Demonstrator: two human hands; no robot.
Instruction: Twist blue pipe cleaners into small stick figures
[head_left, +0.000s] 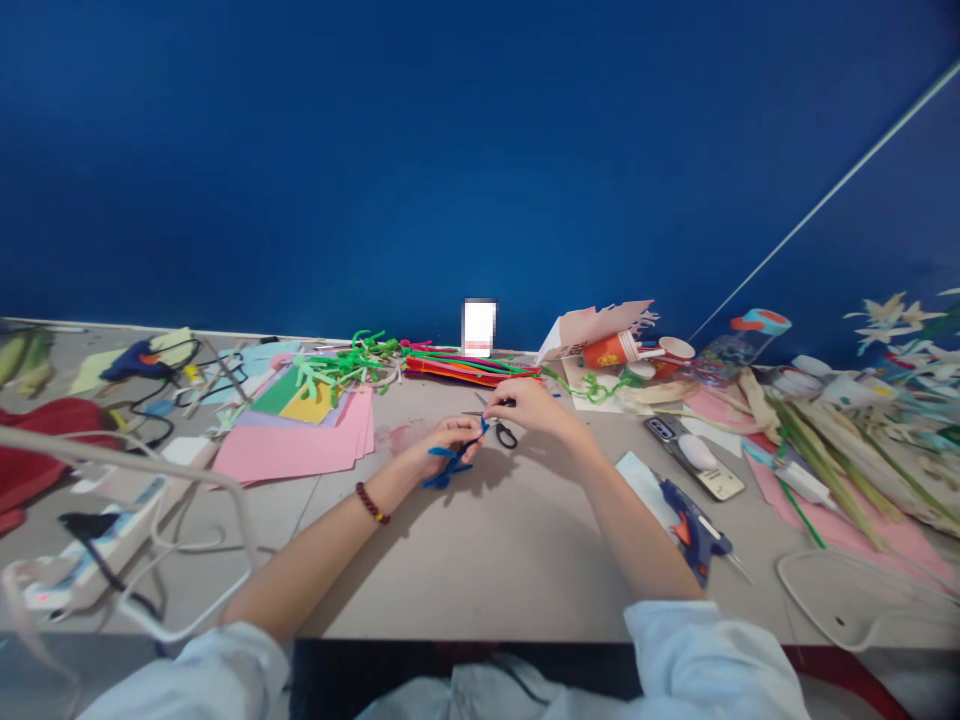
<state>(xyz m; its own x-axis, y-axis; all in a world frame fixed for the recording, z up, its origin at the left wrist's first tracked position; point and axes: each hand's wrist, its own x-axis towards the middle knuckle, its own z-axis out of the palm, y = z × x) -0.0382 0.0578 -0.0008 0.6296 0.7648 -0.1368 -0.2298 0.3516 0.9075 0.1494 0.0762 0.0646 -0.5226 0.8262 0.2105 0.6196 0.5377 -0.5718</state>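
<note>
Over the middle of the grey table (487, 560), my left hand (447, 441) is closed on a blue pipe-cleaner shape (448, 466) whose loops stick out below the fingers. A beaded bracelet circles that wrist. My right hand (525, 405) pinches the upper end of the same blue pipe cleaner, fingers pressed together. Black-handled scissors (504, 430) lie on the table just under and between the two hands.
Pink and coloured paper sheets (300, 440) lie at left, with green and mixed pipe cleaners (450, 365) behind. A blue glue gun (694, 528), a phone (694, 457), paper cups (611, 350) and dried stems (832, 450) sit at right. A power strip with cables (97, 560) is at left.
</note>
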